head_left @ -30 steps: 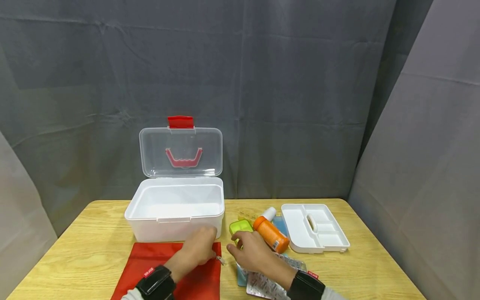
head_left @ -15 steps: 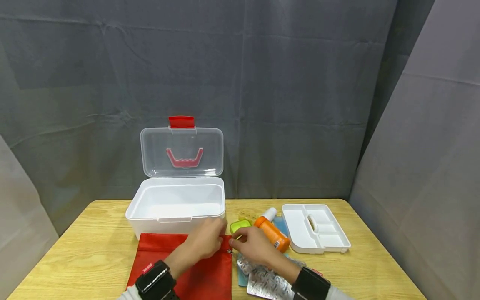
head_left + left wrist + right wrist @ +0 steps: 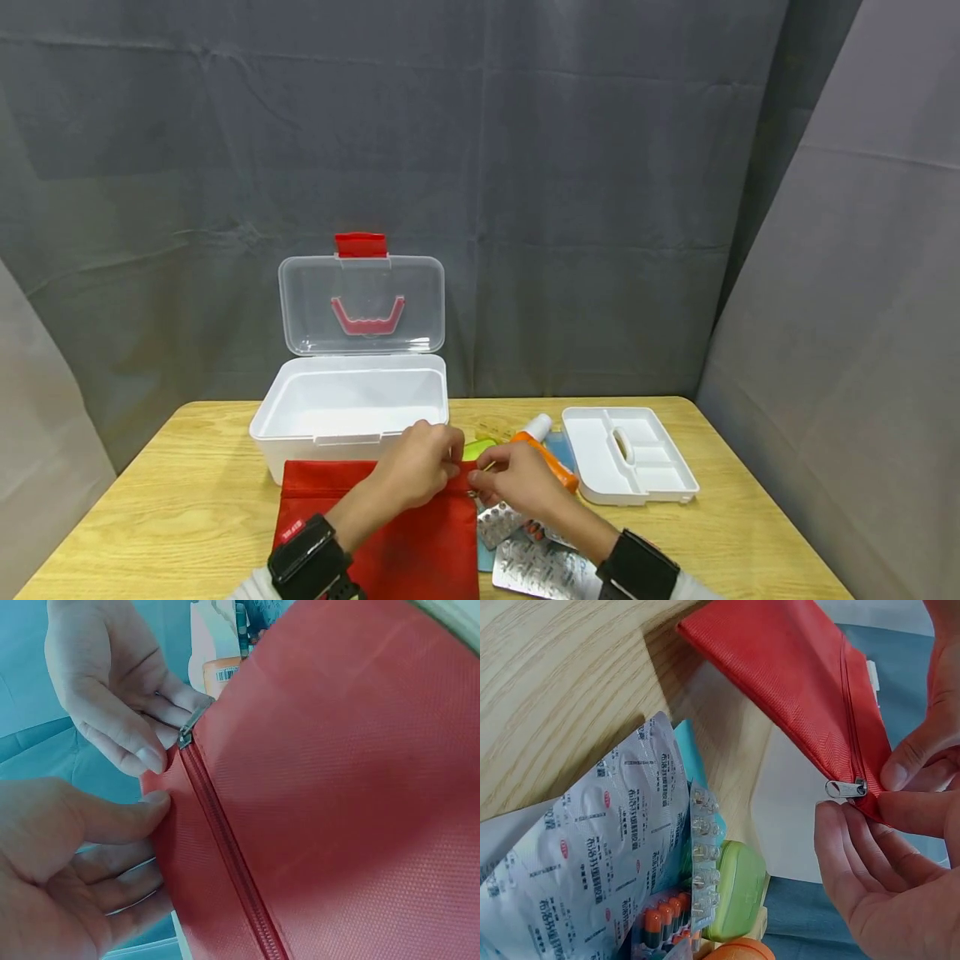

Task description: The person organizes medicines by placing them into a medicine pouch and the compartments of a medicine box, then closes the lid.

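A red zippered pouch [image 3: 405, 546] is raised at its far edge in front of the white box. My left hand [image 3: 423, 462] pinches that edge between thumb and fingers, close to the right corner. Beside it, my right hand [image 3: 517, 483] pinches the corner itself, thumb on one side and fingers on the other. The metal zipper pull [image 3: 845, 789] sits at this corner, right by the right fingertips. In the left wrist view the zipper [image 3: 225, 832] runs along the edge, its teeth together where they show.
Behind the pouch stands a white box [image 3: 348, 446] with its clear lid [image 3: 360, 279] raised. To the right lie blister packs [image 3: 543, 567], a green case [image 3: 736, 892], an orange bottle [image 3: 562, 471] with a white-capped item [image 3: 538, 427], and a white divided tray [image 3: 660, 467].
The pouch's far edge has come up and shifted right, with my left hand moving along with it. My right hand has gone from over the green case to the pouch's corner and pinches it.
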`<action>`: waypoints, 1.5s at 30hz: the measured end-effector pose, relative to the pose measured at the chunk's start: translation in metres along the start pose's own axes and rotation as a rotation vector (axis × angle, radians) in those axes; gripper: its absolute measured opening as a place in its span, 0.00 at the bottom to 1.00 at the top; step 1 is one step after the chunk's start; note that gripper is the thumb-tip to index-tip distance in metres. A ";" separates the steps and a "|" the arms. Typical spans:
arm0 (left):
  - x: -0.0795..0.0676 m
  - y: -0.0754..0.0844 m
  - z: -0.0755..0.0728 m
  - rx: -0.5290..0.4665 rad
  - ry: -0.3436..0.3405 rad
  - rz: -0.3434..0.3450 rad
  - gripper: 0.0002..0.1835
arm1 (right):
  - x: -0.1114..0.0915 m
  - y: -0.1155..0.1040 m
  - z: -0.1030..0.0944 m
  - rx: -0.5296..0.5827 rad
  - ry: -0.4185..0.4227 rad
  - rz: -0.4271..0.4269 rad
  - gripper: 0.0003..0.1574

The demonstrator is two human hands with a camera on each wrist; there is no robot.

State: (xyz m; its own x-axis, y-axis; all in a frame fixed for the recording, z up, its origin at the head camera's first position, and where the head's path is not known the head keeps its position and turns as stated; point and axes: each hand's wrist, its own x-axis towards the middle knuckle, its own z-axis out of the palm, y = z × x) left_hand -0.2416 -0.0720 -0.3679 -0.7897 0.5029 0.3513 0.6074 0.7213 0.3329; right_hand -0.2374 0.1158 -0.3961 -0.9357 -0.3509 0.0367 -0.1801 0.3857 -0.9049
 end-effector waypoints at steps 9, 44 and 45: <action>-0.003 0.013 0.001 -0.032 0.032 -0.026 0.05 | -0.002 0.003 -0.004 0.022 0.011 0.017 0.06; -0.017 0.034 0.033 -0.008 0.006 -0.035 0.21 | 0.001 0.013 -0.008 0.213 -0.037 0.187 0.12; -0.017 0.035 0.034 -0.004 0.005 -0.037 0.21 | 0.001 0.013 -0.008 0.215 -0.039 0.188 0.12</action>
State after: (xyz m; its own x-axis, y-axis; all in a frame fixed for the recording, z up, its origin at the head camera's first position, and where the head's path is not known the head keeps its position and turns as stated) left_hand -0.2102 -0.0396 -0.3917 -0.8114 0.4731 0.3432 0.5779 0.7374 0.3497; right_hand -0.2432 0.1269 -0.4044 -0.9333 -0.3249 -0.1530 0.0679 0.2586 -0.9636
